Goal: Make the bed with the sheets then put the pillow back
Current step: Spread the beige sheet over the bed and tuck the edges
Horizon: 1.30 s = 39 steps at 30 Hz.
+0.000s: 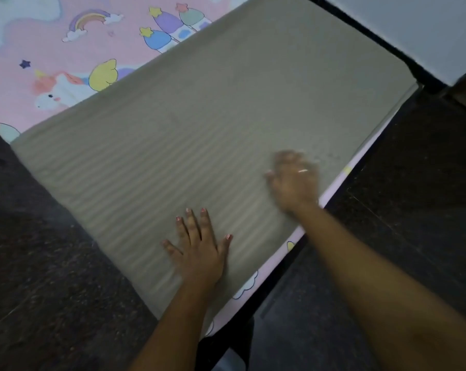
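Head view, left hand: we see the left hand reaching in from the lower middle, forearm straight, palm down and flat, fingers spread wide with painted nails.
Head view, right hand: we see the right hand stretched further forward from the lower right, palm down, blurred by motion; a ring shows on one finger.
Head view, where the sheet lies: the grey striped sheet is spread directly under both palms, running diagonally from the lower middle to the upper right, over the pink unicorn sheet, which shows at the upper left and as a thin strip along the grey sheet's right edge.
Head view, left grip: fully open, nothing held; the whole palm and fingers press flat on the grey striped sheet near its closer end.
Head view, right grip: we read the fingers as extended and resting on the sheet close to its right edge, nothing clasped, though blur hides the fingertips.
Head view, surroundings: a dark blanket lies to the left of the sheet, and dark floor to the right.
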Motion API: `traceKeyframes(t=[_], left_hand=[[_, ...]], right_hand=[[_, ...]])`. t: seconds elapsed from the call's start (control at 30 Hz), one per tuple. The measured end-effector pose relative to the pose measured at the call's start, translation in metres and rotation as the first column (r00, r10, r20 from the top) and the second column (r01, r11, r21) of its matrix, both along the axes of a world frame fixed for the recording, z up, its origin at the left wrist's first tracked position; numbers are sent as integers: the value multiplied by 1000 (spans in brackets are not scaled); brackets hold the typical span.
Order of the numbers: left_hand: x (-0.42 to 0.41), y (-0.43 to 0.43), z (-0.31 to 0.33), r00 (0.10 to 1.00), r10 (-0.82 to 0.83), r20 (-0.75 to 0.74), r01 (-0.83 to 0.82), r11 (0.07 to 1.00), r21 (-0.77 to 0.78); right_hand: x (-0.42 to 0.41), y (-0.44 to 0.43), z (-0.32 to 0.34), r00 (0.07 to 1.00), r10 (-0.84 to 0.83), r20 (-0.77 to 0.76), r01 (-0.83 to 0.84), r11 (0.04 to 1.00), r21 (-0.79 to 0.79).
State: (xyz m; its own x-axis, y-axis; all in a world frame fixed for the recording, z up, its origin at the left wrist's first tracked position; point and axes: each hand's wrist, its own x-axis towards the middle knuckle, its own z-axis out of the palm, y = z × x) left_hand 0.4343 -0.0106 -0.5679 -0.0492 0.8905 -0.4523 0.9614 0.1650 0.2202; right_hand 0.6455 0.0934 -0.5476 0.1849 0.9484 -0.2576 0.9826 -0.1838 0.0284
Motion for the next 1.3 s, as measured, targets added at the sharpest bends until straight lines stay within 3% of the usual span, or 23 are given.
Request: traceKeyframes(t=[0.07,0.17,0.27,0.37,0.47,0.53,0.57,0.63,0.7,0.77,0.87,0.97,1.03,1.1,1.13,1.2,1.27,1.3], left_hand=[[16,11,4,1000,4,15,-4,1000,-23],[38,26,4,999,-14,42,16,998,-63],[58,39,8,998,-21,55,25,997,-68],[84,51,6,998,24,56,-20,997,-81],[118,66,8,996,71,53,-67,995,-80],[142,80,9,992,113,52,-109,991,-79],[160,91,9,989,137,51,-132,988,-84],[196,115,7,980,190,63,-184,979,-84],[227,141,6,972,224,74,-219,973,-72],[254,167,3,972,228,60,-225,973,-55],[276,185,4,965,255,57,-253,966,-46],[294,194,9,970,238,41,-235,970,-54],[305,198,10,972,234,33,-232,971,-63],[321,207,10,972,233,41,-229,970,-75],[330,213,10,973,227,45,-223,972,-80],[344,223,10,978,203,55,-198,976,-84],[353,234,8,982,178,68,-172,982,-81],[354,238,8,983,170,74,-164,983,-84]], right_hand=[[-32,-10,-11,949,297,-108,-308,946,-101],[-10,-5,-18,917,377,-129,-391,914,-108],[57,22,-21,965,257,-44,-259,965,-36],[143,54,-18,1000,8,26,-8,1000,-14],[207,89,-7,951,-299,77,302,953,-26],[206,115,-4,934,-354,49,350,934,76],[193,125,-3,958,-287,-11,287,952,105],[156,132,-11,985,101,-143,-89,992,92],[127,116,-21,861,481,-165,-482,875,36],[155,128,-27,805,562,-191,-567,823,34],[242,170,-27,895,432,-114,-425,902,81],[342,208,-18,990,137,-29,-135,988,75],[377,219,-9,996,-85,-3,85,996,-5],[375,228,-5,986,-168,10,168,986,24],[360,228,-4,993,-117,-11,117,990,78],[311,216,-8,980,172,-103,-155,977,149],[262,193,-15,852,494,-173,-485,870,94],[251,187,-17,812,551,-190,-552,832,53]])
